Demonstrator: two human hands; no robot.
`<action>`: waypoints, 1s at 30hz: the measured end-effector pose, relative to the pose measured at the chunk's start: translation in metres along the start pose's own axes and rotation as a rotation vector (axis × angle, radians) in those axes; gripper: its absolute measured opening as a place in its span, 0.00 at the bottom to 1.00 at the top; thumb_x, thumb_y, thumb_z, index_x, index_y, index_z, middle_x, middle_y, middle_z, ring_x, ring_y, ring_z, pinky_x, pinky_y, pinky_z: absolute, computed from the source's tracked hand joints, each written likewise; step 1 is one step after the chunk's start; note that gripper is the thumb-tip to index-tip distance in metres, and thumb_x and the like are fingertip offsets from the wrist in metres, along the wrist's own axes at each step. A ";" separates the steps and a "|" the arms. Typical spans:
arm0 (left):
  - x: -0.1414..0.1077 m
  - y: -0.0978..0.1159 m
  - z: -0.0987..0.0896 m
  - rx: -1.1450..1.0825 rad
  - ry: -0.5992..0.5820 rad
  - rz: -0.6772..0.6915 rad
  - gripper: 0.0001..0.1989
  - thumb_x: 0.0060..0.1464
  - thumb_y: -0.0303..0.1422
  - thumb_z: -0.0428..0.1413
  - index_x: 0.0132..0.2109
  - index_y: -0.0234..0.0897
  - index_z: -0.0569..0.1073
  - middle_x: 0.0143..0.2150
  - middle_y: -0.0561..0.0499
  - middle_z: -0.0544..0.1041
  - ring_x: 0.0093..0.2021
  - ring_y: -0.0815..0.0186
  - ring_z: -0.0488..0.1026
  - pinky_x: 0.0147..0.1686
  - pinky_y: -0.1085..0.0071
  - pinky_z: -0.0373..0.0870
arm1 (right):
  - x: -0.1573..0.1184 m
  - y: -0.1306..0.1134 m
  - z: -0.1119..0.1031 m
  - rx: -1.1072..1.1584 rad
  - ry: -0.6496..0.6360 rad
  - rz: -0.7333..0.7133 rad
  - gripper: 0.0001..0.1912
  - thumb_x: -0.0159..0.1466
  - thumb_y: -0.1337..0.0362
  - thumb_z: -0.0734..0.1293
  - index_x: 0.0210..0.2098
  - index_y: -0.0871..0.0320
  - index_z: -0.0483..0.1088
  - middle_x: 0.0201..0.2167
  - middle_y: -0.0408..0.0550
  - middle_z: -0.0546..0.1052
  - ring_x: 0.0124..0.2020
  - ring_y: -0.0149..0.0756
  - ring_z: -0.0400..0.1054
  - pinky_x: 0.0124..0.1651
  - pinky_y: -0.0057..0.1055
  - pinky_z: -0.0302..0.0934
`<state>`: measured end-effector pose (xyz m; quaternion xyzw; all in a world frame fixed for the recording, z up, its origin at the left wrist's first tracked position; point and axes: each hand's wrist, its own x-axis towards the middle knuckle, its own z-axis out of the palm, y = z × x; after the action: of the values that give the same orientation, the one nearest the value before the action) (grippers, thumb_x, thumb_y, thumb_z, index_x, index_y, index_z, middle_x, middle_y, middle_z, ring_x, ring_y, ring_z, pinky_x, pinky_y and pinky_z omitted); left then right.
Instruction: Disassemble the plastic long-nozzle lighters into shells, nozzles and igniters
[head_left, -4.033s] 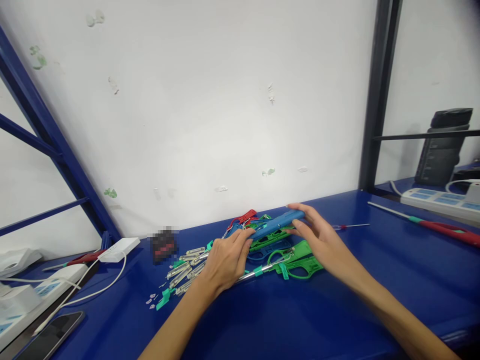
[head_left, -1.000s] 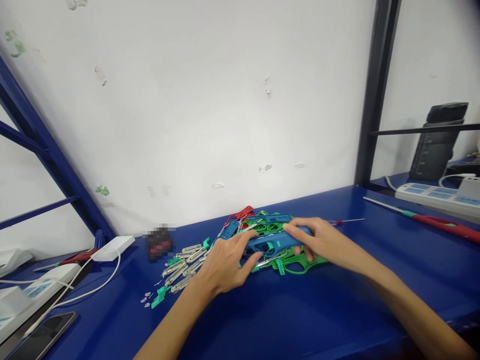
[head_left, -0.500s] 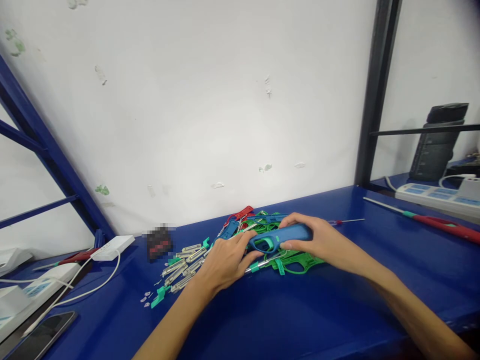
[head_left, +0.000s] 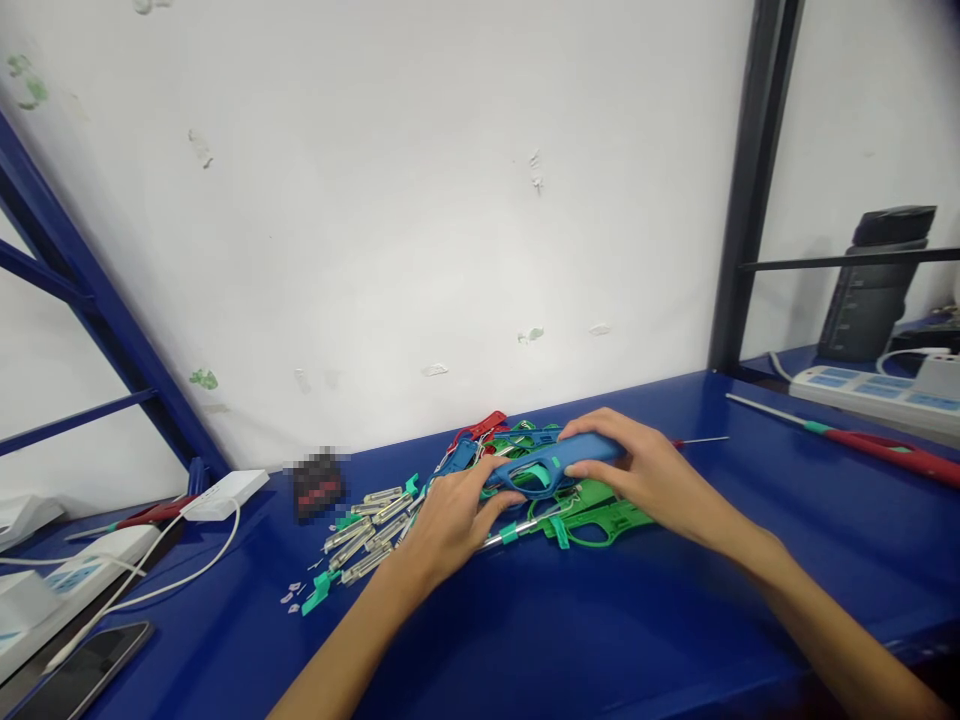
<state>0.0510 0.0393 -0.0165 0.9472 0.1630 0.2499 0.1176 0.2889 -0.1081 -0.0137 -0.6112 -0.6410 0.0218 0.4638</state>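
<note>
A blue long-nosed lighter [head_left: 581,456] with a green trigger is held between both hands, above a heap of lighter parts. My left hand [head_left: 454,510] pinches its front end between thumb and fingers. My right hand [head_left: 637,465] grips the rear of its handle, thumb on the near side. Below it lie green lighter casing halves [head_left: 604,520], a metal lighter tube [head_left: 499,538] and a loose green trigger [head_left: 560,532]. Left of my left hand are several clear fuel tanks [head_left: 351,544] and another green piece [head_left: 321,592]. My left hand hides part of the pile.
A red lighter [head_left: 892,447] lies at the right, near a power strip [head_left: 855,388]. A screwdriver [head_left: 705,440] rests behind my right hand. At the left are a phone [head_left: 94,670], a white box with a cable [head_left: 225,495] and another power strip [head_left: 112,560]. The wall [head_left: 450,200] stands behind.
The blue lighter has tilted slightly, its front end turning a little. My right hand has shifted slightly up and right along the handle; my left hand still holds the front.
</note>
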 end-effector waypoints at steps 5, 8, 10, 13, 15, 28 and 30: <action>0.001 0.001 0.002 -0.086 0.023 -0.037 0.17 0.71 0.43 0.58 0.57 0.35 0.75 0.39 0.52 0.79 0.32 0.67 0.78 0.37 0.65 0.79 | 0.000 -0.005 -0.001 0.006 0.027 -0.001 0.18 0.72 0.51 0.70 0.53 0.55 0.75 0.53 0.51 0.77 0.49 0.40 0.73 0.47 0.39 0.72; 0.001 0.001 0.002 -0.118 0.038 -0.048 0.17 0.71 0.44 0.58 0.55 0.35 0.75 0.37 0.53 0.79 0.31 0.67 0.77 0.36 0.65 0.79 | -0.001 -0.008 -0.002 0.011 0.046 -0.003 0.17 0.72 0.51 0.70 0.53 0.55 0.75 0.52 0.50 0.77 0.48 0.40 0.73 0.45 0.37 0.72; 0.002 0.002 0.002 -0.132 0.045 -0.054 0.17 0.71 0.44 0.59 0.54 0.35 0.76 0.36 0.53 0.78 0.31 0.67 0.76 0.36 0.65 0.78 | -0.001 -0.009 -0.002 0.011 0.060 -0.007 0.17 0.72 0.50 0.70 0.53 0.54 0.75 0.52 0.51 0.77 0.49 0.40 0.73 0.44 0.37 0.71; 0.002 0.002 0.003 -0.146 0.059 -0.063 0.16 0.70 0.44 0.59 0.53 0.35 0.76 0.37 0.53 0.78 0.31 0.67 0.76 0.36 0.65 0.78 | -0.001 -0.011 -0.002 0.003 0.081 -0.021 0.17 0.71 0.50 0.70 0.53 0.54 0.75 0.53 0.51 0.77 0.49 0.40 0.73 0.45 0.38 0.71; 0.002 0.002 0.003 -0.153 0.070 -0.068 0.17 0.70 0.45 0.60 0.52 0.35 0.76 0.36 0.53 0.78 0.31 0.67 0.76 0.36 0.65 0.78 | -0.001 -0.012 -0.002 -0.006 0.091 -0.030 0.17 0.71 0.50 0.70 0.53 0.54 0.76 0.53 0.50 0.77 0.48 0.40 0.73 0.44 0.37 0.71; 0.002 0.006 0.005 -0.214 0.146 -0.055 0.25 0.66 0.44 0.64 0.63 0.37 0.72 0.30 0.58 0.78 0.26 0.68 0.72 0.34 0.67 0.74 | -0.002 -0.014 0.002 -0.041 0.192 -0.019 0.18 0.72 0.51 0.70 0.52 0.57 0.74 0.46 0.48 0.79 0.36 0.32 0.73 0.36 0.31 0.70; 0.002 0.005 0.006 -0.204 0.143 -0.018 0.19 0.68 0.44 0.62 0.56 0.36 0.76 0.37 0.53 0.80 0.32 0.66 0.77 0.38 0.64 0.78 | -0.002 -0.014 0.003 -0.051 0.204 -0.011 0.18 0.72 0.51 0.70 0.51 0.57 0.74 0.45 0.48 0.79 0.37 0.33 0.74 0.40 0.34 0.72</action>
<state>0.0566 0.0345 -0.0194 0.9085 0.1531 0.3310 0.2038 0.2761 -0.1113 -0.0080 -0.6185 -0.5940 -0.0595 0.5110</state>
